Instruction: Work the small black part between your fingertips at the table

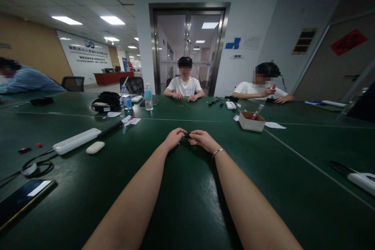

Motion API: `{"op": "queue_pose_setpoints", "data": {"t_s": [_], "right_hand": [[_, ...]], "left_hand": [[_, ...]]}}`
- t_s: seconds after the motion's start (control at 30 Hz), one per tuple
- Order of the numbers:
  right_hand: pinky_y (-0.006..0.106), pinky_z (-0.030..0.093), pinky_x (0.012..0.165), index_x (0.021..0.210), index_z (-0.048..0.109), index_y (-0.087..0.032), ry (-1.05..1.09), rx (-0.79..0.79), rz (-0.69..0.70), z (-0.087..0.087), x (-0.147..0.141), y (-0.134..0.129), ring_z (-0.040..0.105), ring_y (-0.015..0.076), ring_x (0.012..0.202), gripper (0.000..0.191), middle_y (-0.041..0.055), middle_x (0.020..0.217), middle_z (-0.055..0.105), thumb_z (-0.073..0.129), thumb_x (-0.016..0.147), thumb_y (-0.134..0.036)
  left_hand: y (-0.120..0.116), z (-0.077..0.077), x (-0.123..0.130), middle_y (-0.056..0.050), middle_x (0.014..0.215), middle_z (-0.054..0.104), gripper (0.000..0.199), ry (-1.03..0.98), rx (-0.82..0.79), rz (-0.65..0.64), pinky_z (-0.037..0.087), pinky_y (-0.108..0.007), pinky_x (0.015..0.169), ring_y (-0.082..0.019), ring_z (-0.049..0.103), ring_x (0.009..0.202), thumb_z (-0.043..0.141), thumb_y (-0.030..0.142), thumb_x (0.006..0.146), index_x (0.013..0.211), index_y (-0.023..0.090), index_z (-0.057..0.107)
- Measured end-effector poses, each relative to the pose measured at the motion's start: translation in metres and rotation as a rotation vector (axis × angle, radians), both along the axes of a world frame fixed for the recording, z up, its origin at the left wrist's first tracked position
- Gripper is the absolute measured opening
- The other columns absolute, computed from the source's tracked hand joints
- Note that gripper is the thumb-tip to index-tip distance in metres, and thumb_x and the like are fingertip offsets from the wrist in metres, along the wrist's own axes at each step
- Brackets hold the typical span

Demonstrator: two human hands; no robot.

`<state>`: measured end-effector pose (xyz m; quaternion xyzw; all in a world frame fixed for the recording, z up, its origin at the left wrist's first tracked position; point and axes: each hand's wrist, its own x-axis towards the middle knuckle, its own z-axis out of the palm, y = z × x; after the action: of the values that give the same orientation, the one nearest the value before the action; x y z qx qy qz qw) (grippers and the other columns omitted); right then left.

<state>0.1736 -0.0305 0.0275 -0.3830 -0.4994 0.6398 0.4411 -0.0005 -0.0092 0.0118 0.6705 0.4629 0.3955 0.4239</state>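
Both my arms reach forward over the dark green table (187, 187). Between my fingertips is a small black piece (186, 135), too small to tell its kind. My left hand (175, 138) pinches its left end. At its right end my right hand (202, 140) has thumb and fingers closed on it, with a silver bracelet (218, 152) at the wrist. The hands are close together, just above or resting on the tabletop; which of these, I cannot tell. Most of the black piece is hidden by the fingers.
To the left lie a white power strip (76, 140), a white oval case (95, 147), a phone (25, 199) and a coiled black cable (38, 168). Two water bottles (148, 97) stand farther back. A small cardboard box (252, 122) sits right of centre. Several people sit around the table.
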Motion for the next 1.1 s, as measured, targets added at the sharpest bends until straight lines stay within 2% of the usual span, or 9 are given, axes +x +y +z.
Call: {"op": "queue_pose_setpoints", "data": {"t_s": [0.17, 0.33, 0.63, 0.7, 0.77, 0.83, 0.9, 1.0, 1.1], "right_hand": [[0.019, 0.055, 0.052, 0.082, 0.057, -0.006, 0.007, -0.002, 0.003, 0.0, 0.0, 0.0, 0.062, 0.0119, 0.051, 0.005, 0.0102, 0.065, 0.064, 0.062, 0.081, -0.006], [0.018, 0.053, 0.05, 0.082, 0.057, -0.007, -0.012, -0.006, -0.009, 0.002, 0.0, -0.001, 0.061, 0.0112, 0.05, 0.005, 0.0099, 0.065, 0.064, 0.062, 0.082, -0.008], [0.013, 0.037, 0.03, 0.078, 0.051, -0.01, -0.195, 0.056, -0.06, 0.004, -0.002, 0.0, 0.048, 0.0076, 0.035, 0.023, 0.0073, 0.054, 0.061, 0.047, 0.093, -0.027], [0.013, 0.036, 0.029, 0.082, 0.051, -0.01, -0.185, 0.055, -0.061, 0.004, -0.001, -0.001, 0.048, 0.0076, 0.034, 0.018, 0.0047, 0.054, 0.059, 0.048, 0.091, -0.026], [0.013, 0.04, 0.031, 0.095, 0.05, -0.014, -0.111, 0.071, -0.049, 0.006, 0.002, -0.003, 0.049, 0.0068, 0.036, 0.013, 0.0014, 0.064, 0.06, 0.056, 0.085, -0.018], [0.016, 0.047, 0.036, 0.11, 0.046, -0.023, -0.019, 0.101, -0.03, 0.007, 0.005, -0.006, 0.052, 0.0057, 0.038, 0.041, -0.0018, 0.077, 0.06, 0.062, 0.076, -0.008], [0.02, 0.052, 0.042, 0.117, 0.042, -0.028, 0.007, 0.111, -0.005, 0.007, 0.005, -0.006, 0.054, 0.0061, 0.041, 0.053, -0.0027, 0.082, 0.059, 0.065, 0.073, -0.009], [0.019, 0.049, 0.037, 0.11, 0.047, -0.019, -0.136, 0.066, -0.009, 0.006, 0.0, -0.002, 0.052, 0.0076, 0.037, 0.031, 0.0008, 0.071, 0.06, 0.059, 0.083, -0.029], [0.014, 0.039, 0.027, 0.102, 0.05, -0.013, -0.263, 0.065, -0.035, 0.005, -0.004, 0.001, 0.042, 0.0057, 0.029, 0.027, -0.0007, 0.055, 0.056, 0.048, 0.09, -0.037]], "left_hand": [[0.0, -0.001, 0.0, 0.001, 0.065, 0.051, 0.028, -0.024, -0.013, 0.002, 0.032, -0.016, 0.039, -0.008, 0.044, 0.049, 0.043, 0.037, 0.08, 0.094, 0.017, 0.059], [-0.005, 0.003, 0.0, -0.001, 0.072, 0.052, 0.023, -0.054, 0.027, -0.003, 0.036, -0.016, 0.044, -0.01, 0.049, 0.062, 0.054, 0.023, 0.073, 0.095, 0.017, 0.059], [-0.011, 0.009, -0.002, -0.006, 0.082, 0.06, 0.026, -0.171, 0.044, -0.047, 0.046, -0.024, 0.057, -0.013, 0.056, 0.071, 0.068, 0.024, 0.065, 0.087, 0.013, 0.06], [-0.011, 0.01, -0.002, -0.006, 0.08, 0.061, 0.026, -0.188, 0.03, -0.029, 0.045, -0.024, 0.058, -0.013, 0.056, 0.07, 0.069, 0.026, 0.064, 0.085, 0.012, 0.06], [-0.011, 0.01, -0.002, -0.006, 0.077, 0.062, 0.025, -0.208, 0.006, -0.007, 0.045, -0.024, 0.058, -0.013, 0.057, 0.069, 0.07, 0.025, 0.064, 0.083, 0.011, 0.06], [-0.011, 0.011, -0.001, -0.006, 0.075, 0.063, 0.023, -0.219, -0.017, 0.0, 0.044, -0.024, 0.059, -0.013, 0.058, 0.07, 0.07, 0.023, 0.064, 0.082, 0.011, 0.06], [-0.011, 0.012, -0.001, -0.007, 0.075, 0.064, 0.022, -0.211, -0.021, -0.014, 0.044, -0.024, 0.061, -0.014, 0.059, 0.07, 0.069, 0.022, 0.065, 0.082, 0.011, 0.06], [-0.01, 0.01, -0.001, -0.007, 0.075, 0.064, 0.02, -0.185, 0.004, -0.027, 0.044, -0.025, 0.062, -0.013, 0.058, 0.068, 0.068, 0.022, 0.066, 0.082, 0.011, 0.061], [-0.008, 0.008, -0.002, -0.006, 0.074, 0.064, 0.02, -0.196, 0.019, -0.036, 0.044, -0.026, 0.063, -0.013, 0.058, 0.067, 0.068, 0.022, 0.066, 0.081, 0.011, 0.061]]}}
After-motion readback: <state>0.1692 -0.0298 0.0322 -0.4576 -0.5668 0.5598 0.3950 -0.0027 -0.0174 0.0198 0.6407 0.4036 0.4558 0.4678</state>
